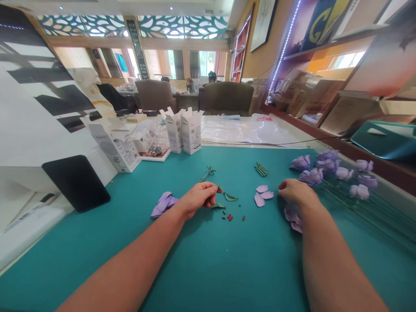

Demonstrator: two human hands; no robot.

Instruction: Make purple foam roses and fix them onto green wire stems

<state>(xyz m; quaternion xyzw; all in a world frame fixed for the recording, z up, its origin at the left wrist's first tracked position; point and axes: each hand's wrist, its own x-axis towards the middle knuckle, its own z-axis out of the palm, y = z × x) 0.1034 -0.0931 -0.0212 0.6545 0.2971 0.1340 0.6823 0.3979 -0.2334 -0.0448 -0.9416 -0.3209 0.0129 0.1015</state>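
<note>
My left hand is closed in a pinch at a green artificial leaf piece, which spreads past the fingertips onto the mat. A short green stem with a spiky top lies just beyond it. Small red tubes and tiny dark green bits are scattered below the leaves. My right hand is closed with its fingers curled down; anything in them is hidden. To its left lie three loose lilac petals. More lilac petals show partly under the right wrist. A purple petal pile sits beside my left forearm.
Finished purple flowers on long stems lie at the right. Short green sticks rest on the green mat. White boxes and a tray of packets stand behind; a black tablet-like slab leans at left.
</note>
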